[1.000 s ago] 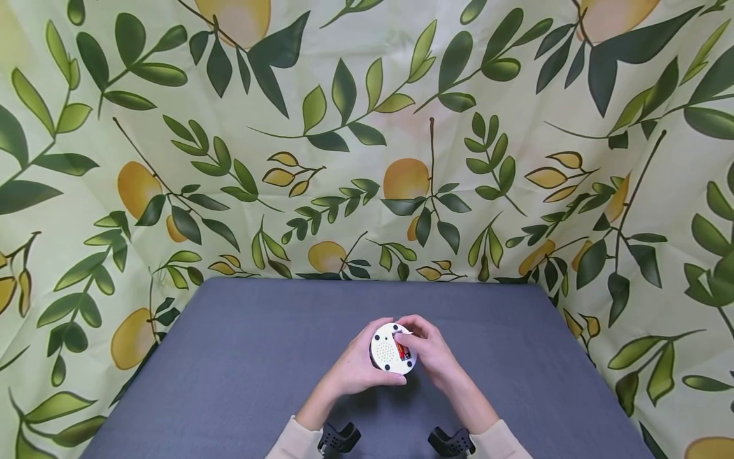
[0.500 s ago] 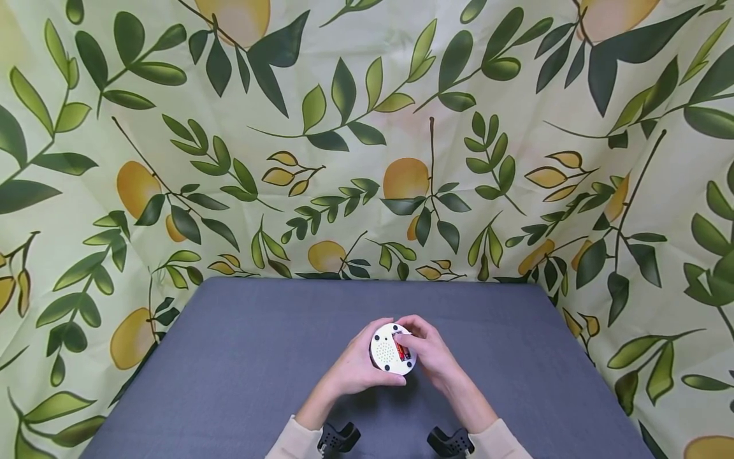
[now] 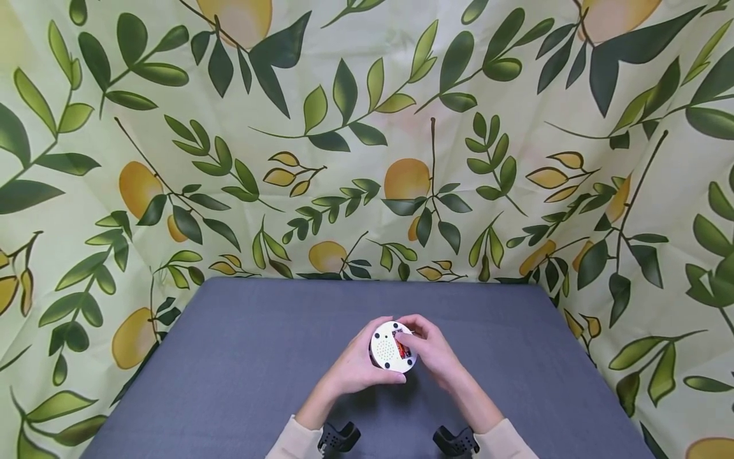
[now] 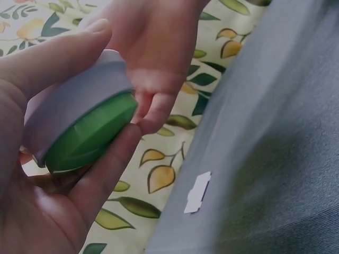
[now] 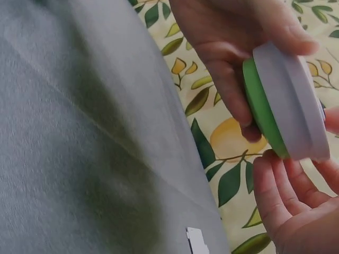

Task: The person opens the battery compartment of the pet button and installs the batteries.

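Note:
A round white battery device (image 3: 383, 347) is held above the table with its underside up, showing small holes, dark feet and an uncovered battery compartment. Red-and-black batteries (image 3: 404, 350) sit in that compartment, partly hidden by a thumb. The device's other face is green (image 4: 92, 135), as both wrist views show. My left hand (image 3: 358, 366) grips the device around its left side, thumb along the near rim. My right hand (image 3: 434, 350) has its thumb on the batteries, while its fingers support the far right edge and green side. A small white battery cover (image 4: 198, 192) lies apart on the table.
The grey-blue cloth-covered table (image 3: 275, 331) extends around the hands. Behind it and at both sides hangs a fabric backdrop (image 3: 355, 191) printed with leaves and fruit. Black wrist straps (image 3: 339, 438) are on both forearms.
Both hands keep their hold on the device, which stays in nearly the same place. The right wrist has shifted very slightly to the right.

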Action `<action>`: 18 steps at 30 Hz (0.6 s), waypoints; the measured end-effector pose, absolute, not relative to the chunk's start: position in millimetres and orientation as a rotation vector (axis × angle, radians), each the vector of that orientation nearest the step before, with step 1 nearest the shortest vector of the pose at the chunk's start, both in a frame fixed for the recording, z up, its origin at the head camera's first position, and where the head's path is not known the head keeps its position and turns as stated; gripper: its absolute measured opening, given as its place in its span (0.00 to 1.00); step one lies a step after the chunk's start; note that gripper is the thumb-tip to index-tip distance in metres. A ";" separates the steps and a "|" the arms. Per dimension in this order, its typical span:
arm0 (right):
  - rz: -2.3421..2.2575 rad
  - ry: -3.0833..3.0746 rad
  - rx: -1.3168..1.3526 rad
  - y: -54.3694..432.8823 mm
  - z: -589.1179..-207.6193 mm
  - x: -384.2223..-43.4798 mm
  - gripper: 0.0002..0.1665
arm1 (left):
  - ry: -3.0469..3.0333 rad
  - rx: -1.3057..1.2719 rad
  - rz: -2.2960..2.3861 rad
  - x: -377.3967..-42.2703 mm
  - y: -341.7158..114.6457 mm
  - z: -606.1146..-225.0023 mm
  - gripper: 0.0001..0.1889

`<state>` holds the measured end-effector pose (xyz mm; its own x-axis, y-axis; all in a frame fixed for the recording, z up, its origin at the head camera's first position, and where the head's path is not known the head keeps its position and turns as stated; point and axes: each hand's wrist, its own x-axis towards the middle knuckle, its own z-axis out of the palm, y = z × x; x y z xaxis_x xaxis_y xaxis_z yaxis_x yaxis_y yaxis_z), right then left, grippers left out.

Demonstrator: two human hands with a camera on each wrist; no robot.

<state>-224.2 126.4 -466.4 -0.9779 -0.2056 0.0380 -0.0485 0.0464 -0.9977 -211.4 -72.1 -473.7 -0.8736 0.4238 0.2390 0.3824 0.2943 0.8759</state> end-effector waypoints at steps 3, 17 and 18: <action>-2.029 2.223 -0.283 130.4 -464.4 -226.4 0.16 | 2.496 0.773 1.686 -212.3 -73.7 -473.0 0.53; -1.934 2.343 -0.337 146.9 -458.3 -240.9 0.16 | 2.501 0.750 1.710 -212.7 -77.0 -470.8 0.54; -1.916 2.368 -0.346 147.3 -455.8 -240.7 0.16 | 2.499 0.746 1.712 -212.6 -77.2 -470.7 0.54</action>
<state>-240.7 147.3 -455.8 -0.9717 -0.2214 0.0820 -0.1264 0.1944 -0.9727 -212.6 -77.2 -470.7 -0.8854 0.3952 0.2448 0.3709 0.2832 0.8844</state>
